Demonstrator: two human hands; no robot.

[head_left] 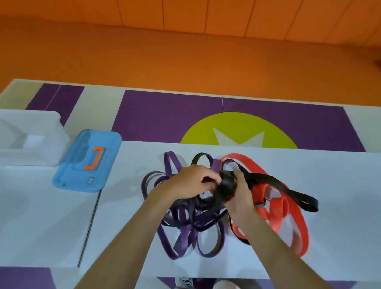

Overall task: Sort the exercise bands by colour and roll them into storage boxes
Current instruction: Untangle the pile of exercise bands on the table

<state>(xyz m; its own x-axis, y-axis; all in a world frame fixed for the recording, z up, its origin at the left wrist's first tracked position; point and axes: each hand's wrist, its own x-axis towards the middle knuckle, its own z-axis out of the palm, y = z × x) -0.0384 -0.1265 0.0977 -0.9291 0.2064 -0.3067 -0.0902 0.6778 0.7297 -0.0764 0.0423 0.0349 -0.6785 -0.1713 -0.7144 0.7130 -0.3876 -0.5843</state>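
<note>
Both hands [214,185] grip one thing — black band roll [224,186].

Black band [224,186] is partly wound into a tight roll, loose tail trailing right across the red bands [293,223]. Purple bands [184,231] tangled just left. Clear storage box [43,130] open, far left.

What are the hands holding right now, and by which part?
Both the left hand and right hand grip the black band by its rolled-up coil; its unrolled tail trails right over the red bands.
</note>
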